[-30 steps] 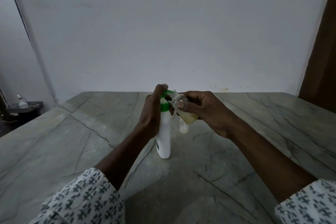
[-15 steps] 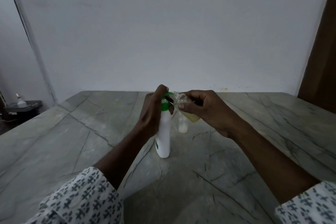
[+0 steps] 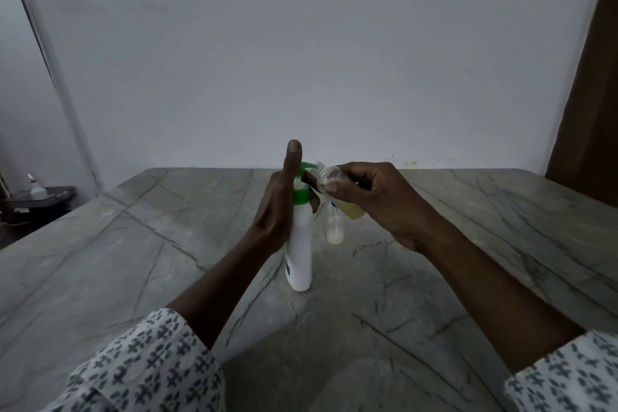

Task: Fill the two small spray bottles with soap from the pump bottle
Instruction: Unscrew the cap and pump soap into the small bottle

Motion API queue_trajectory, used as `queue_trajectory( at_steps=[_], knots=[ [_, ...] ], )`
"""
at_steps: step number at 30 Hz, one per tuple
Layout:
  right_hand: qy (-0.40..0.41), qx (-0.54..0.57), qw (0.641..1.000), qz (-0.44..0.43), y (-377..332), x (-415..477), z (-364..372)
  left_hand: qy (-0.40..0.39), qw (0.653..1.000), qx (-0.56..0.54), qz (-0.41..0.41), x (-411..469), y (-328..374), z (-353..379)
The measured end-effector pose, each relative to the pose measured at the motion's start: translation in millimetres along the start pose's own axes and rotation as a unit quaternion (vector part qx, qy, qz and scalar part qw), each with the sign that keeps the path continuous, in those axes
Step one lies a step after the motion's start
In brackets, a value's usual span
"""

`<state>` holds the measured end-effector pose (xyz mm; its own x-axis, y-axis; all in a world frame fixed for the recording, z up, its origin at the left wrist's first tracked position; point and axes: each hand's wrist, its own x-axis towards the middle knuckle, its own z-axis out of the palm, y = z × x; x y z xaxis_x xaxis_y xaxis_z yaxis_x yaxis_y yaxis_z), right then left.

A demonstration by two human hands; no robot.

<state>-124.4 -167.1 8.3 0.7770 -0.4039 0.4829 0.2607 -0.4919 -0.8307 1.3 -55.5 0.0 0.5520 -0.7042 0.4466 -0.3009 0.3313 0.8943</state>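
Observation:
A white pump bottle (image 3: 301, 244) with a green pump head (image 3: 302, 182) stands upright mid-table. My left hand (image 3: 279, 204) is beside it on its left, fingers straight and pointing up, alongside the pump head. My right hand (image 3: 371, 201) grips a small clear spray bottle (image 3: 337, 192), tilted with its open neck at the pump spout; yellowish soap lies in its lower part. The second small bottle (image 3: 335, 226) stands upright on the table behind, with a little pale liquid in its bottom.
The grey veined stone table (image 3: 167, 244) runs back to a white wall. A dark low shelf (image 3: 36, 201) with a small white bottle sits far left. A brown door (image 3: 592, 110) is at the right edge.
My left hand has lifted off the pump head; its fingers went from curled over the top to straight and upright. The pump head has risen. My right hand keeps the small bottle at the spout.

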Motion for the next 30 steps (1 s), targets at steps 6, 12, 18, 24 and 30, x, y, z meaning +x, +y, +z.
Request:
queue_trajectory(
  at_steps=[6,12,18,24,30],
  knots=[
    [-0.005,0.043,0.999,0.026,-1,-2,-2,-0.051,0.999,-0.017,0.004,-1,3,-1],
    [-0.006,0.007,1.000,-0.008,2,-1,-3,-0.067,0.997,-0.039,-0.001,2,0,-5],
    [-0.014,-0.004,1.000,-0.021,0,1,-5,-0.079,0.992,-0.066,-0.071,11,-6,-10],
    [-0.023,0.009,1.000,-0.008,3,-1,-3,-0.104,0.988,-0.086,-0.074,12,-7,-13],
    [-0.024,0.026,0.999,-0.006,5,-2,-1,-0.099,0.990,-0.079,-0.068,8,-3,-14]
  ],
)
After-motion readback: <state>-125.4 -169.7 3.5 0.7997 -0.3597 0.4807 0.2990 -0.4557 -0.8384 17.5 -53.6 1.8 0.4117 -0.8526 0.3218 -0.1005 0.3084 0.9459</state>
